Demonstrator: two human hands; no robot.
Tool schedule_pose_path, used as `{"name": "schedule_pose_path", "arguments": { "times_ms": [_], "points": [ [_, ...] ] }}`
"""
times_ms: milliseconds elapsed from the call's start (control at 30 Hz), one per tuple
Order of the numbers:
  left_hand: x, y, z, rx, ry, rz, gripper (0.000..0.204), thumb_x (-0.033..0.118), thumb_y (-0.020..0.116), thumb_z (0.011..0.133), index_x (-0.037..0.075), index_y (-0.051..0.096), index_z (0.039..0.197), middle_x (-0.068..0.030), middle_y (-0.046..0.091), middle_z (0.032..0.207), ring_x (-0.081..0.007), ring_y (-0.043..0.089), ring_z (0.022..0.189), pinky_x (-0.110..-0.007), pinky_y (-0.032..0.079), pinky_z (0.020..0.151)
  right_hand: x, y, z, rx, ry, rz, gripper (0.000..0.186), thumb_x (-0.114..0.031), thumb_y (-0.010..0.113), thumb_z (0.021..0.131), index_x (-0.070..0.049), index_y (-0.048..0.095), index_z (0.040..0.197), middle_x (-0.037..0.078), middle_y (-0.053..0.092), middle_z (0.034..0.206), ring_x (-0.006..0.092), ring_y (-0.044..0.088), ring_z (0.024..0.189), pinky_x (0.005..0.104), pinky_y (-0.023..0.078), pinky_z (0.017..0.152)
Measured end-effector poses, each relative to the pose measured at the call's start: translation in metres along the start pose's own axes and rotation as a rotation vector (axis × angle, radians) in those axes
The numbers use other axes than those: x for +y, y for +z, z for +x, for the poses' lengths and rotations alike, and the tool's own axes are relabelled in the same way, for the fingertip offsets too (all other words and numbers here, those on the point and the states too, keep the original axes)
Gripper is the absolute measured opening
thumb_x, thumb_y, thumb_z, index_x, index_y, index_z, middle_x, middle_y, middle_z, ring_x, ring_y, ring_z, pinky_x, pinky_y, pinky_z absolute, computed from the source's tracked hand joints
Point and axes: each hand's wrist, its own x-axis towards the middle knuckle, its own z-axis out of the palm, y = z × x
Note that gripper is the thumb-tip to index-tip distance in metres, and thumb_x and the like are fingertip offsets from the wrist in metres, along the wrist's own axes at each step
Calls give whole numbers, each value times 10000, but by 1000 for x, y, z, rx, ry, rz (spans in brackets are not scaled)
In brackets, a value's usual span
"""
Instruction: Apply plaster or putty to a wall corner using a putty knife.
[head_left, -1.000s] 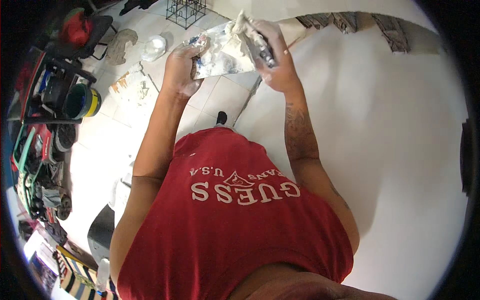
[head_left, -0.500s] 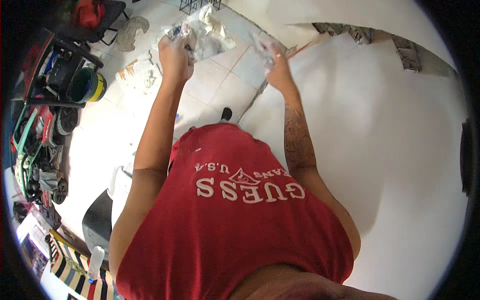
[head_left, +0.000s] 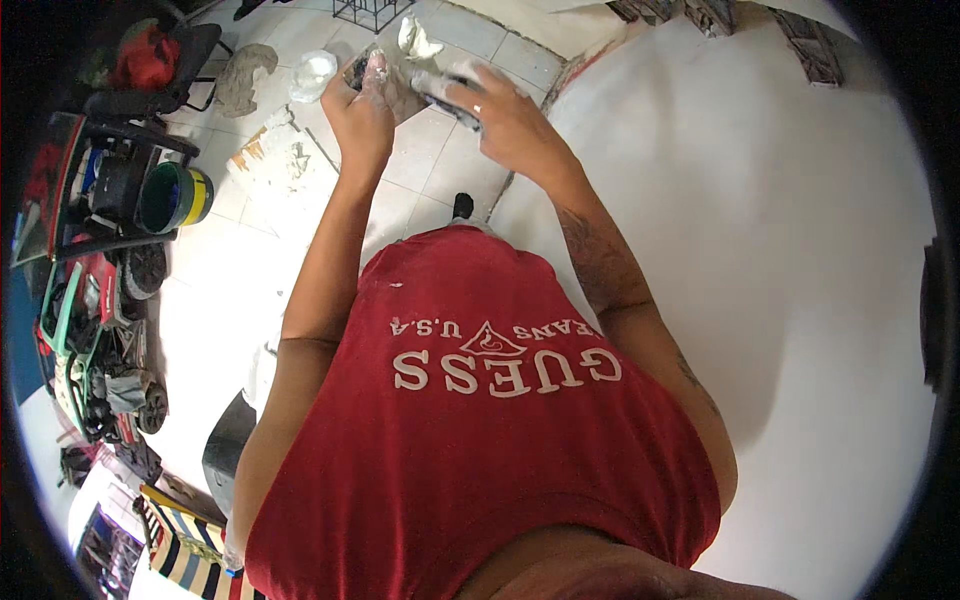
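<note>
A red sleeveless cotton shirt (head_left: 480, 430) with pale printed lettering is filling the near, lower part of the view, worn by the person looking down. Both bare forearms are reaching up and away from it toward the top of the frame.

The left hand (head_left: 362, 112) is closing around the left end of a flat grey tool smeared with white plaster (head_left: 415, 85), its fingers curled tight on it. The right hand (head_left: 510, 120), wearing a thin ring, is gripping the tool's right end from above, fingers wrapped over the edge. The tool is being held in the air between the two hands, above the pale tiled floor (head_left: 440, 160) and just beside the smooth white plastered wall (head_left: 780, 280) that is filling the right side.

A dark shoe tip (head_left: 462, 205) is showing on the tiles just beyond the shirt. To the left, a green round plastic bucket with a yellow band (head_left: 175, 197) is sitting among cluttered tools, near a plaster-splashed board (head_left: 285, 165) lying on the floor. Farther off, a clear crumpled plastic bag (head_left: 312, 75) is resting on the tiles, and a black wire frame (head_left: 372, 12) is standing at the top edge.
</note>
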Motion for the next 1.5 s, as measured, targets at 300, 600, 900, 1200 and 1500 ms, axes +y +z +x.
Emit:
{"name": "schedule_pose_path", "arguments": {
  "times_ms": [300,600,900,1200,1500],
  "points": [
    [-20,-23,20,41,-609,-290,147,40,406,771,-20,469,890,-77,525,734,-150,520,612,-247,432,526,29,-53,-24,-13,196,821,521,95,474,600,-50,428,1097,157,457,1076,294,449,983,313,340,869],
    [21,2,0,-63,-688,-705,185,24,368,782,-56,445,930,-123,527,844,-183,565,702,-277,493,618,29,-19,11,207,-197,229,569,62,536,586,-104,403,1115,146,406,1055,300,419,968,358,354,832],
    [-8,-25,0,111,-446,-518,129,21,401,764,11,483,863,-72,532,760,-121,535,590,-213,453,477,91,42,-32,-148,151,63,579,121,387,628,-130,404,1150,177,335,1208,318,303,1130,329,273,928],
    [2,-4,-8,99,-251,-367,220,163,434,829,22,482,668,-5,448,544,-58,357,425,-199,303,380,-39,-49,6,100,4,142,552,143,409,578,-67,441,1087,173,460,1009,329,422,986,353,354,831],
    [8,-3,-9,-126,91,211,247,171,430,833,-45,520,755,-33,479,626,-86,410,541,-211,362,498,-10,3,-13,-18,42,135,551,123,418,581,-88,449,1089,184,388,1145,329,404,1027,344,368,833]
  ]
}}
